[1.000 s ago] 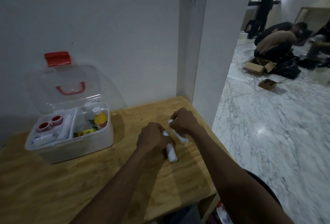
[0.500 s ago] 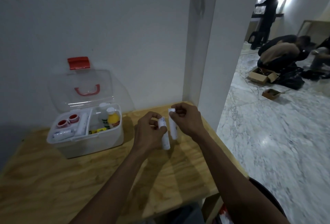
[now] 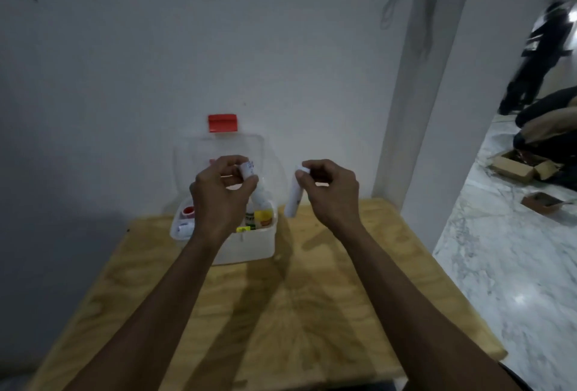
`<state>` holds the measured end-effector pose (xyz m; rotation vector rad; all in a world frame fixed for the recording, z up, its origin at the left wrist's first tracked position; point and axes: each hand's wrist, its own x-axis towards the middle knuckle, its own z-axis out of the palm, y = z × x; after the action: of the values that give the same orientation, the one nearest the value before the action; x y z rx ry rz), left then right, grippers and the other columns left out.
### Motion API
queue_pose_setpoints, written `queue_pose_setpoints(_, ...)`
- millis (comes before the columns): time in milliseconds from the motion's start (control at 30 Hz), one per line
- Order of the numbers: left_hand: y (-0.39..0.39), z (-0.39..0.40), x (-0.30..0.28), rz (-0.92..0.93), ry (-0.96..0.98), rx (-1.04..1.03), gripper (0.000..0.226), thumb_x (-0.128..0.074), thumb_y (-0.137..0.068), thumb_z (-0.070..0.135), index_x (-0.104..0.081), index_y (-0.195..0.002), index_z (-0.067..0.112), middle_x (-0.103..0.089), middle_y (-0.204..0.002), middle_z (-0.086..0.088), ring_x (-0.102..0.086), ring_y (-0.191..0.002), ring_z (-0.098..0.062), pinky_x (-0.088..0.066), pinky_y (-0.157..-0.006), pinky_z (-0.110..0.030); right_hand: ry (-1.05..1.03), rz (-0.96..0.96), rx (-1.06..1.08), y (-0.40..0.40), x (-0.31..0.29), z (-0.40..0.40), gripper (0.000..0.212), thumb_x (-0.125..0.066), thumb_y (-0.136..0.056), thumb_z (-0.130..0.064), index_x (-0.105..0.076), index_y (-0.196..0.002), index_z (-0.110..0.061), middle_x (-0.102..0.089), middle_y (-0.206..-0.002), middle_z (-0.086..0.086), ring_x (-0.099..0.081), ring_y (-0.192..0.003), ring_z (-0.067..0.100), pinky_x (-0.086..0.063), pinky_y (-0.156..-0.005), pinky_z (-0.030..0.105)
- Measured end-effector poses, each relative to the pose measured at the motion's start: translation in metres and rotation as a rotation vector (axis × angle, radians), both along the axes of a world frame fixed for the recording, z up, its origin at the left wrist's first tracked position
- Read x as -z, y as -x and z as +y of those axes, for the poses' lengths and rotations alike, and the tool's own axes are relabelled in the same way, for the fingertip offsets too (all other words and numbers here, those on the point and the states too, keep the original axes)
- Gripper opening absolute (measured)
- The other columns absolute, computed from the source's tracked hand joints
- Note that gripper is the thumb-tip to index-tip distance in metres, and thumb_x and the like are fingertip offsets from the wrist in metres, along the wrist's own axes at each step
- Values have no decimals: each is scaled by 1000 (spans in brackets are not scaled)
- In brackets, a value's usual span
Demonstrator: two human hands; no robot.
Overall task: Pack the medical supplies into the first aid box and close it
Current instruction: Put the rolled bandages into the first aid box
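Hovering over the open first aid box (image 3: 249,247) at the worktop's (image 3: 281,312) back edge, the left hand (image 3: 218,194) is pinching 1 white roll (image 3: 248,169); the right hand (image 3: 331,191) is pinching another white roll (image 3: 293,200) beside the box. Both are looking light and soft, so gripping mid-length is seeming best.

Single head view, looking forward and down at wooden table (image 3: 312,312); near, table edge below; wall behind it.

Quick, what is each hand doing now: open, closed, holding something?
Left hand: closed on a white tube, above the first aid box.
Right hand: closed on another white tube.
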<state>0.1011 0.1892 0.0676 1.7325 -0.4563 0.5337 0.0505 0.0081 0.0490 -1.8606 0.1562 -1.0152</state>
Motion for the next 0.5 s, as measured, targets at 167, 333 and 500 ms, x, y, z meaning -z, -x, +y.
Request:
queue_pose_setpoints(167,-15,15,6,18,-40,-7,29,-82,-72,7,-73,-100,13,-73,-93,3,-71,-78,-6,-58,-69,-19,8,27,-73,-21,-1,24,19,-75,-84,-22,-75,-101,-14,-72,-88,-8,-65,-83,-4,-51,-68,9)
queue_pose_setpoints(333,-24,14,25,61,-98,-8,27,-83,-72,11,-73,-97,16,-73,-87,2,-71,-76,-8,-60,-70,-26,32,67,-110,-32,9,32,16,-76,-83,-21,-76,-98,-15,-73,-86,-9,-66,-81,-5,-52,-67,11)
queue_pose_setpoints(500,-25,11,40,103,-181,37,26,-82,-72,9,-73,-96,13,-73,-88,-1,-70,-76,-8,-60,-69,-23,96,126,-122,-34,27,31,15,-76,-82,-22,-76,-97,-16,-72,-86,-12,-66,-80,-6,-54,-67,13)
